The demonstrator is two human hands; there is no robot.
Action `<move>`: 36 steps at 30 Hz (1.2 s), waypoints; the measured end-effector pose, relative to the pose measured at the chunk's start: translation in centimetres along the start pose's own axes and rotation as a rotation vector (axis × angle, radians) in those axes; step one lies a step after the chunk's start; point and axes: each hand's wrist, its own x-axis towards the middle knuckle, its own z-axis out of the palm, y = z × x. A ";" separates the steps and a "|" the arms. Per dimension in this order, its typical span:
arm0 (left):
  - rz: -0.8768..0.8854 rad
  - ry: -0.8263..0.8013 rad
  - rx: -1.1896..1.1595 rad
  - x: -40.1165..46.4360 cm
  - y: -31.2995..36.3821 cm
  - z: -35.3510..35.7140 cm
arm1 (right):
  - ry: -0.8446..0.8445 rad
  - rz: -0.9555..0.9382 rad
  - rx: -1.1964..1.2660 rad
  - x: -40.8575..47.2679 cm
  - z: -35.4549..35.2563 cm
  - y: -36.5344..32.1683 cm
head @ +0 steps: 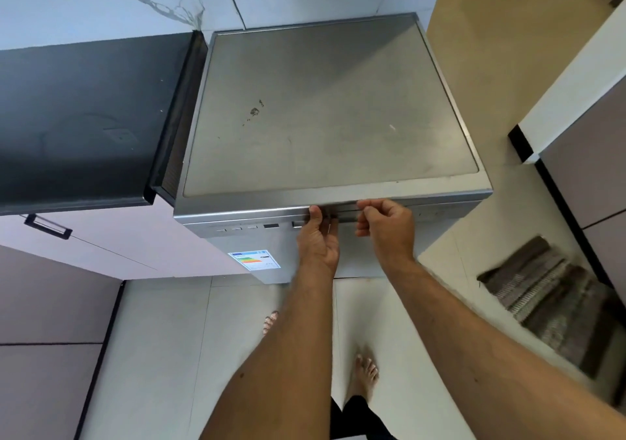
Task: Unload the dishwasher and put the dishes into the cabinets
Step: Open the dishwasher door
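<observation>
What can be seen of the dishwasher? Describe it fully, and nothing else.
The dishwasher is a freestanding silver-grey unit, metal by its look, seen from above. Its flat top is scuffed, with a dark stain near the middle. The door is shut. Its front carries a row of small buttons, a dark display and an energy label lower down. It stands on the tiled floor, right of a dark countertop. The left hand and right hand curl into the recessed door handle under the top edge.

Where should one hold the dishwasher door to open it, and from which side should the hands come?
Probably at the recessed handle in the top edge of the dishwasher door, coming from the front, with fingers hooked into it. Both the left hand and the right hand already sit there; the front panel below looks flat, with nothing to grip.
</observation>
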 end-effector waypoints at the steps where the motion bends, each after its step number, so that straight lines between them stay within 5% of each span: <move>1: 0.001 -0.003 0.009 0.1 0.0 0.0 | 0.006 -0.003 0.005 -0.2 -0.1 0.2; 9: 0.030 -0.024 0.038 0.2 -0.4 -0.2 | 0.049 -0.015 0.014 -1.1 -1.0 1.3; 14: 0.101 0.136 0.066 -1.8 -2.0 -0.5 | 0.042 -0.051 -0.012 -1.0 -1.5 1.4; 17: 0.032 0.060 0.114 -3.1 -1.4 -1.9 | 0.029 -0.075 -0.076 -1.0 -1.1 1.2; 20: -0.021 0.030 0.198 -3.0 -0.3 -2.7 | -0.015 -0.245 -0.383 -0.8 -0.3 0.9; 26: -0.401 0.141 0.901 -6.1 2.3 -3.3 | -0.386 -0.633 -1.026 -0.4 1.0 1.3; 28: -0.206 0.099 1.170 -7.1 2.8 -2.9 | -0.336 -0.643 -1.013 0.0 1.5 1.8; 32: 0.839 0.023 1.801 -6.4 5.3 -3.7 | -0.223 -0.591 -0.937 0.2 2.6 2.2; 36: 0.946 -0.083 2.246 -2.9 8.4 -7.4 | -0.208 -0.532 -0.901 -0.4 2.6 3.1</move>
